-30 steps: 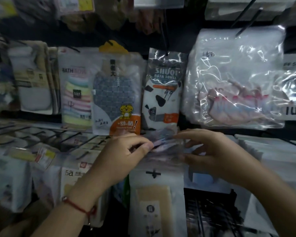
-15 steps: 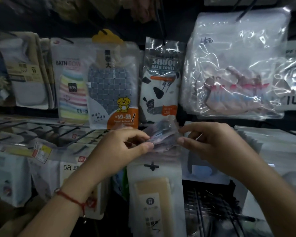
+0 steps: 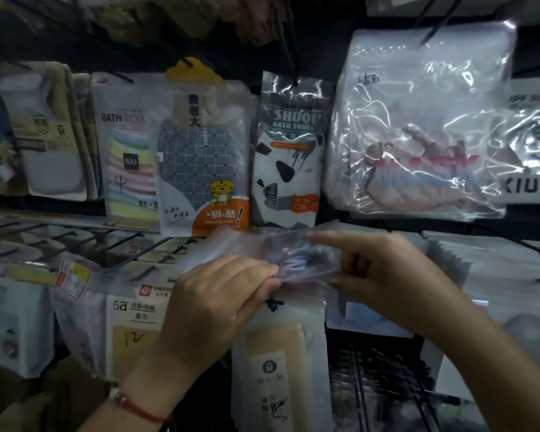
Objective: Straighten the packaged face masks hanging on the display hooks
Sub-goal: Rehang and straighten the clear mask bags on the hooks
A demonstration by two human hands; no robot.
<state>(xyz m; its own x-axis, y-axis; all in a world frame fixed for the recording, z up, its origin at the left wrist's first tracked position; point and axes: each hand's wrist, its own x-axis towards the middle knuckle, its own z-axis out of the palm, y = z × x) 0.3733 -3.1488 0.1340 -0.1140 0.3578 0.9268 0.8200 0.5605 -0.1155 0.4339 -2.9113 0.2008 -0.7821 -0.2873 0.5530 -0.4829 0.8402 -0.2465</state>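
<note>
**Hands holding a clear mask packet before a shop display**

Head view. Dim retail shelving fills the frame, with black wire display hooks (image 3: 128, 241) projecting toward the camera and packets hanging in two rows. Upper row, left to right: a striped bath towel packet (image 3: 128, 169), a grey checked bath towel packet (image 3: 200, 169) with a yellow cartoon tiger, a cow-patterned "SHUQI BATH TOWEL" packet (image 3: 289, 151), and a large clear bag of face masks (image 3: 424, 126) hanging from a hook at upper right. Below the hands hangs a frosted packet (image 3: 278, 363) with a tan insert.

At centre, a small clear face mask packet (image 3: 296, 260) is held roughly flat and blurred, in front of the lower row and just under the cow-patterned packet. The left hand (image 3: 222, 304), with a red cord bracelet (image 3: 138, 406) at the wrist, pinches the packet's left edge between thumb and curled fingers. The right hand (image 3: 384, 272) grasps the packet's right side, index finger extended along its top edge.
</note>
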